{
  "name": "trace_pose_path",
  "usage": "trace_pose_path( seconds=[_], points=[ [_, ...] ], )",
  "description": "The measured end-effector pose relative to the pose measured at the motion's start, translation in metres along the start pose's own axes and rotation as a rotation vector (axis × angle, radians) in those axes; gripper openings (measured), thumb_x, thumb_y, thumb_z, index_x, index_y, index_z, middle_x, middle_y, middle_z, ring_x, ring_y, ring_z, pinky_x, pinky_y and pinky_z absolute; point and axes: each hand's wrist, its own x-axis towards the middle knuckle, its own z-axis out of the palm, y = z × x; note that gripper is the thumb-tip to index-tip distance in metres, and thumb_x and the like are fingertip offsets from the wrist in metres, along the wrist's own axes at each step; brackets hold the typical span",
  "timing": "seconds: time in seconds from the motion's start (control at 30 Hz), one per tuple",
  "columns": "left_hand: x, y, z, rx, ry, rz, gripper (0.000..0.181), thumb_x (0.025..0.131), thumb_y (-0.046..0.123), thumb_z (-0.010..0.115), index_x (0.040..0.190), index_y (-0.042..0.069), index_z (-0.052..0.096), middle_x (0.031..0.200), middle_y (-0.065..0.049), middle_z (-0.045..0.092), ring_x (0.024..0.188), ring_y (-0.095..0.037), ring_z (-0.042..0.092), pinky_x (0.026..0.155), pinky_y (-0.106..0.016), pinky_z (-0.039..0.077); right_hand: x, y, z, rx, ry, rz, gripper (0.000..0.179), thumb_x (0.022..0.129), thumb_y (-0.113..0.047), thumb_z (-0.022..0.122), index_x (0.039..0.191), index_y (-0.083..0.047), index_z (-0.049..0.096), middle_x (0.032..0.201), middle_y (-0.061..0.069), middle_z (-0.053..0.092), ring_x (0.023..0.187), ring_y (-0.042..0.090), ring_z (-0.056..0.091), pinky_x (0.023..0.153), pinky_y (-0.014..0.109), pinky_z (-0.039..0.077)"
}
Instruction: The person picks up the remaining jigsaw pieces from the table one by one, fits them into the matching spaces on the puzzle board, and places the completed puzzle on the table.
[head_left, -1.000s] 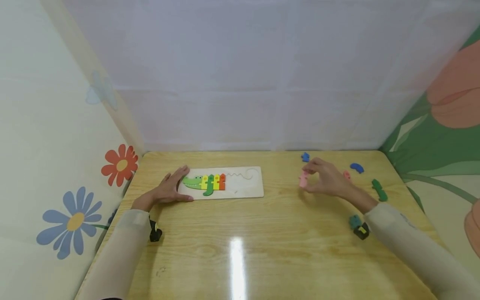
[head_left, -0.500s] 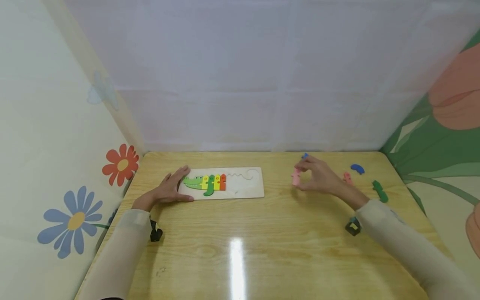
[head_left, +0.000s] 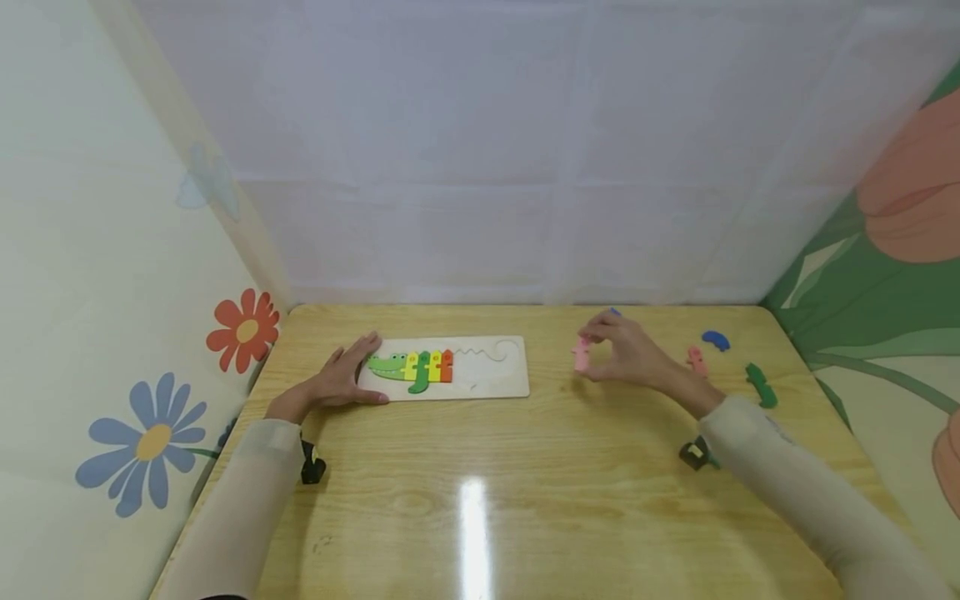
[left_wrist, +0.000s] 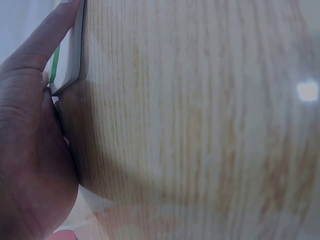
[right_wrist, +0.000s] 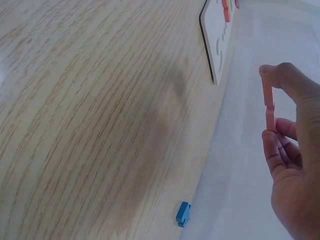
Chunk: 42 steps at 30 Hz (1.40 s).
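A pale wooden puzzle board (head_left: 491, 382) holds a green crocodile head (head_left: 386, 364) and a row of yellow, green and orange body pieces (head_left: 435, 367). My left hand (head_left: 337, 379) spans the board's left end, thumb along its near edge and fingers at the far edge. To the right of the board, my right hand (head_left: 626, 354) pinches a pink puzzle piece (head_left: 581, 354) above the table, between thumb and fingertips. In the right wrist view the pink piece (right_wrist: 269, 102) stands on edge in that pinch.
Loose pieces lie at the right: a pink one (head_left: 697, 361), a blue curved one (head_left: 716, 340) and a green one (head_left: 761, 385). Another blue piece (right_wrist: 183, 214) is mostly hidden behind my right hand in the head view. A white cloth wall (head_left: 480, 167) rises behind the table.
My right hand has moved left toward the board with the pink piece, uncovering the other pink piece and covering most of the far blue one. The left hand stays in place.
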Motion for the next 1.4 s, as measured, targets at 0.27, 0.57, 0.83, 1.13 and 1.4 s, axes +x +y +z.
trace_pose_path(
  seconds=[0.27,0.57,0.83,1.13,1.4],
  points=[
    [0.002,0.0,0.0,0.003,0.002,0.0,0.121,0.085,0.05,0.087,0.167,-0.003,0.016,0.175,-0.027,0.008,0.162,-0.048,0.001,0.124,-0.07,-0.005,0.008,-0.001,0.005,-0.014,0.048,-0.076,0.062,0.07,-0.022,0.099,0.118,0.009,0.074,0.11,0.018,0.07,0.096,0.032,0.071,0.086,0.05,0.06],
    [0.002,0.001,-0.001,-0.003,-0.001,0.003,0.121,0.084,0.051,0.086,0.167,-0.004,0.017,0.175,-0.027,0.008,0.162,-0.048,0.0,0.124,-0.07,-0.006,0.016,-0.007,0.01,0.005,0.047,-0.099,0.063,0.069,-0.019,0.099,0.118,0.01,0.073,0.111,0.019,0.069,0.097,0.033,0.072,0.087,0.05,0.061],
    [0.001,-0.002,0.003,-0.019,0.024,0.044,0.123,0.084,0.055,0.085,0.167,-0.005,0.016,0.175,-0.027,0.008,0.162,-0.048,0.0,0.123,-0.071,-0.006,0.024,-0.006,0.018,0.013,0.049,-0.111,0.061,0.069,-0.017,0.099,0.118,0.01,0.073,0.111,0.018,0.069,0.097,0.033,0.071,0.087,0.048,0.062],
    [0.001,0.003,-0.002,0.005,0.001,0.001,0.121,0.085,0.051,0.086,0.167,-0.004,0.016,0.175,-0.027,0.008,0.162,-0.047,0.001,0.124,-0.07,-0.004,0.033,-0.013,0.026,0.052,0.043,-0.09,0.065,0.068,-0.015,0.1,0.12,0.01,0.072,0.111,0.017,0.068,0.099,0.033,0.071,0.09,0.048,0.062],
    [-0.002,0.001,0.002,-0.005,0.026,0.016,0.122,0.083,0.05,0.087,0.166,-0.006,0.018,0.174,-0.029,0.01,0.161,-0.049,0.003,0.123,-0.071,-0.004,0.042,-0.02,0.029,0.031,0.032,-0.097,0.063,0.07,-0.02,0.099,0.12,0.009,0.073,0.111,0.015,0.069,0.099,0.031,0.07,0.089,0.051,0.061]
  ],
)
